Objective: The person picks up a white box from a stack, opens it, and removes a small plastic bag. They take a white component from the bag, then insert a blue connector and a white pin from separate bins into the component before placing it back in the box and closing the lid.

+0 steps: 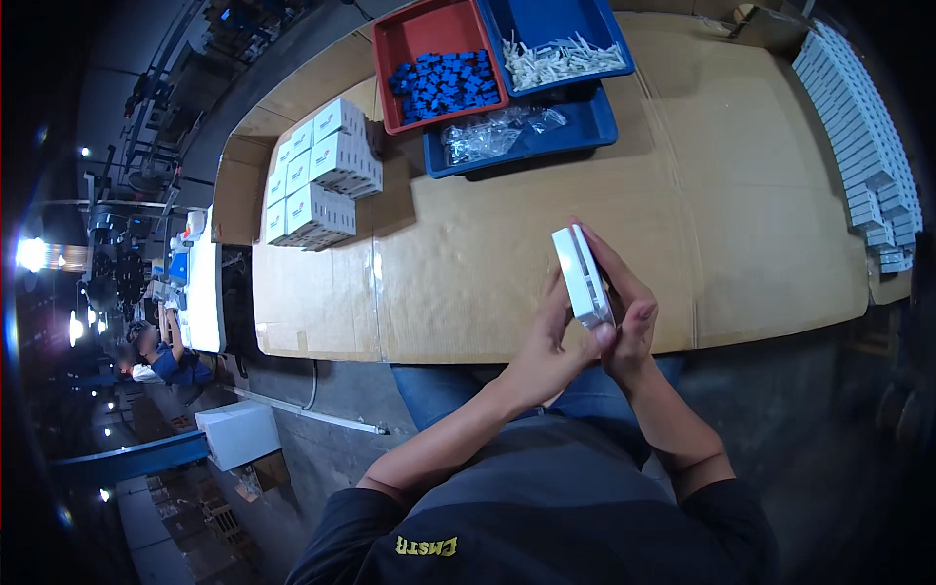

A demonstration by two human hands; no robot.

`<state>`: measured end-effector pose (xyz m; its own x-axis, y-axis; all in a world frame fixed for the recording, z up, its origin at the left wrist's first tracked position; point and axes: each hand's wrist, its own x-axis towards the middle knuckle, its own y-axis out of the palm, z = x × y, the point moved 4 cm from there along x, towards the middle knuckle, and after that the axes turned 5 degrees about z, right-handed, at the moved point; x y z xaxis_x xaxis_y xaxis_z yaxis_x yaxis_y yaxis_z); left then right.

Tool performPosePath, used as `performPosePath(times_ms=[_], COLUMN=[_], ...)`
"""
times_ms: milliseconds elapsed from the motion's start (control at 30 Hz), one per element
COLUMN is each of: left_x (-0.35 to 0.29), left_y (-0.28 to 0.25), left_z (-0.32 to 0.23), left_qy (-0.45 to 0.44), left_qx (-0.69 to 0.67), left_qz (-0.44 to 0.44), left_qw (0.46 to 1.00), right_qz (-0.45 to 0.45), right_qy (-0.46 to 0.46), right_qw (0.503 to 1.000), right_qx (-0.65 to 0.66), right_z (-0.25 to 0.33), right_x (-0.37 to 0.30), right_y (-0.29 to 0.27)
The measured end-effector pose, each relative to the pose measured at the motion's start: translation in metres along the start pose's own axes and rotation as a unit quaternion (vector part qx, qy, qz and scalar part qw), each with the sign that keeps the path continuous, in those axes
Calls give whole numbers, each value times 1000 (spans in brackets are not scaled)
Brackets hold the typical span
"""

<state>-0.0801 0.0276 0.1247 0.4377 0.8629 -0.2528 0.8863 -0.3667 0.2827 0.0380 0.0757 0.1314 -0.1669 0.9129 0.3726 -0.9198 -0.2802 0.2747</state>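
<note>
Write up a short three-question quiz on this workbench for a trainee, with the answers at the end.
1. True or false: the red tray holds white pieces.
2. Short answer: what do the left hand and right hand hold between them?
3. Multiple choice: where does the clear plastic lie?
A) in the red tray
B) in the blue tray nearer the person
C) on top of the white box stack

Key:
1. False; it holds blue pieces.
2. A flat white box-shaped item.
3. B
</note>
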Motion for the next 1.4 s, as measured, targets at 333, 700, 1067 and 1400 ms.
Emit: performPosePath(times_ms=[333,700,1067,1400], left_x=[25,13,-27,-86], left_y=[-31,-50,-62,-72], left_z=[-24,-21,-33,-11], left_qy=[96,57,98,89], left_qx=[-155,-184,-172,-156], left_qz=[-141,-209,-237,-260], left_qw=[973,959,951,949], right_qz=[171,144,103,83], right_qy=[-7,-86,-139,-167], right_qw=[968,922,909,902], right_qx=[-185,-350,-379,-388], right_z=[15,-1,-6,-8], right_x=[21,26,7,-43], right_y=[-10,37,92,139])
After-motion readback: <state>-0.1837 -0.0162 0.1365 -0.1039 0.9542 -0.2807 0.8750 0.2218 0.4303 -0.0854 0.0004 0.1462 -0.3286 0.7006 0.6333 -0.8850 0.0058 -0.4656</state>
